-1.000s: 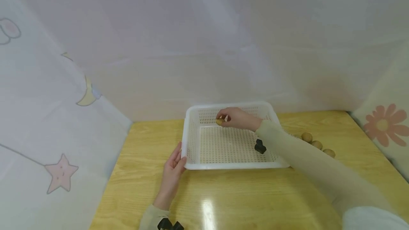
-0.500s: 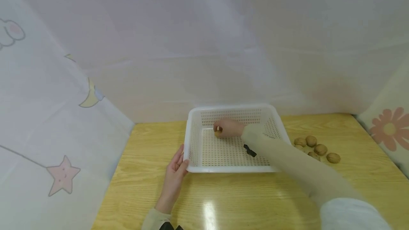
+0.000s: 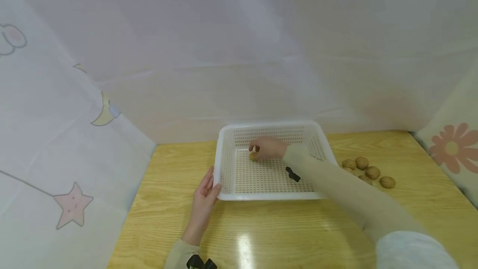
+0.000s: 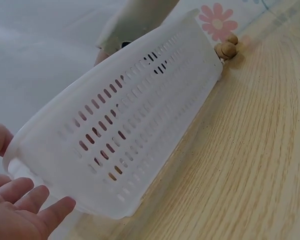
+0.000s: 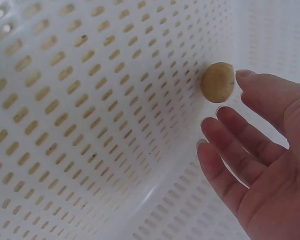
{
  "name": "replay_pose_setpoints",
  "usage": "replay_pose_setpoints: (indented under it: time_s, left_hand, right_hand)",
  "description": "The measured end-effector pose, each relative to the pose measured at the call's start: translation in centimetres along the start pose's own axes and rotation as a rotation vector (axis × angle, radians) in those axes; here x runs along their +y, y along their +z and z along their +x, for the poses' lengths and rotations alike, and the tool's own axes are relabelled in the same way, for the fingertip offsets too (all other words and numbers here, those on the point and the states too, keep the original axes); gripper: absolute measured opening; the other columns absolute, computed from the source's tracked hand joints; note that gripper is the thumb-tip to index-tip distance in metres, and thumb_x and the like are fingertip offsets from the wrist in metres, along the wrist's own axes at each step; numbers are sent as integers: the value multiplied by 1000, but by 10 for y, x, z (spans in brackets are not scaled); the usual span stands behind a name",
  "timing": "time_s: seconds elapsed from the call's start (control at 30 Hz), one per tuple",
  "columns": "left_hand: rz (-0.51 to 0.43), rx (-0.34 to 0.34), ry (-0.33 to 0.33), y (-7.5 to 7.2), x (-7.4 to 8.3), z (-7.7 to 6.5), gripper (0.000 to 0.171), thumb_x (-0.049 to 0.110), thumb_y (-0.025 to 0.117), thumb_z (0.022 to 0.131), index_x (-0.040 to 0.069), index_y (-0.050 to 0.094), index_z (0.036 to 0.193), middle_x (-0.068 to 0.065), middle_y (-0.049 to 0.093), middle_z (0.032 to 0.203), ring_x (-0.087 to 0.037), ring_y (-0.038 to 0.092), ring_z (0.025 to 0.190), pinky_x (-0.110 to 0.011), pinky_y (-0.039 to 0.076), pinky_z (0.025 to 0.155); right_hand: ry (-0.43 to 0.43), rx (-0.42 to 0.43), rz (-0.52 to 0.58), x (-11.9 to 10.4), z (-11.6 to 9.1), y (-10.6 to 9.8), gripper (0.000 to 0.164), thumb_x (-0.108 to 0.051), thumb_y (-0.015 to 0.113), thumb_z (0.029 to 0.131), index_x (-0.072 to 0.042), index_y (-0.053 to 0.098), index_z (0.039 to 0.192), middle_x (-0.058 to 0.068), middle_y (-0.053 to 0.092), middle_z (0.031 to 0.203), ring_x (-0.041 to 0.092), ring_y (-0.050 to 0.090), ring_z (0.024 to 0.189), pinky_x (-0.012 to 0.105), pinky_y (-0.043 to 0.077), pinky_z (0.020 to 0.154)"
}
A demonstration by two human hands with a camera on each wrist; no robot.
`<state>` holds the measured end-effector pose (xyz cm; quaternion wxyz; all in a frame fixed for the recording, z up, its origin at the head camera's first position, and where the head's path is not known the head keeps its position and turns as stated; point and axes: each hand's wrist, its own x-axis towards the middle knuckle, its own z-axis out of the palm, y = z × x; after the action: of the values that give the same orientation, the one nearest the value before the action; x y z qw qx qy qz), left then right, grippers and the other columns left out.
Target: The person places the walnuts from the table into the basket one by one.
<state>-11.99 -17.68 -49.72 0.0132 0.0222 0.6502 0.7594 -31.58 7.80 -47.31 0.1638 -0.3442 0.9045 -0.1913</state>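
A white plastic basket (image 3: 269,196) with slotted walls stands on the wooden table. My left hand (image 3: 203,198) holds its near left corner; in the left wrist view the thumb is at the rim and the fingertips (image 4: 65,202) lie along the outer wall. Inside the basket, a walnut (image 5: 217,82) sits against the slotted floor. My right hand (image 3: 267,147) reaches in over the walnut. In the right wrist view its thumb tip is right at the walnut's edge and the other fingers are loosely bent, none overlapping the nut.
Several walnuts (image 3: 372,172) lie on the table (image 3: 276,235) right of the basket, partly behind my right sleeve (image 3: 336,186). A pale fabric backdrop (image 3: 239,74) rises close behind the basket. Black wrist-camera mounts (image 3: 292,174) show on the sleeves.
My right hand has lowered the walnut from above the basket to its floor and stays there. The left hand keeps its hold on the corner. More walnuts on the right have come into sight.
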Motion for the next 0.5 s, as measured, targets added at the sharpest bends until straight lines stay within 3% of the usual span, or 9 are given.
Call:
replay_pose_setpoints:
  time_s: [0.2, 0.5]
  left_hand:
    - [-15, -6, 0, 2, 0, 0, 66, 6, 54, 107, 3, 23, 165, -20, 28, 168, -38, 38, 149, -40, 46, 113]
    - [-14, 1, 2, 2, 0, 0, 64, 4, 53, 107, 2, 24, 164, -20, 27, 168, -38, 36, 150, -43, 44, 114]
  right_hand:
    - [-15, 16, 27, -7, -16, -11, 40, -30, 74, 99, -6, 69, 131, 8, 71, 121, 25, 65, 111, 45, 56, 96]
    - [-38, 52, 32, -27, -62, -44, 31, -15, 71, 100, -5, 69, 130, 11, 71, 121, 25, 66, 106, 43, 58, 93]
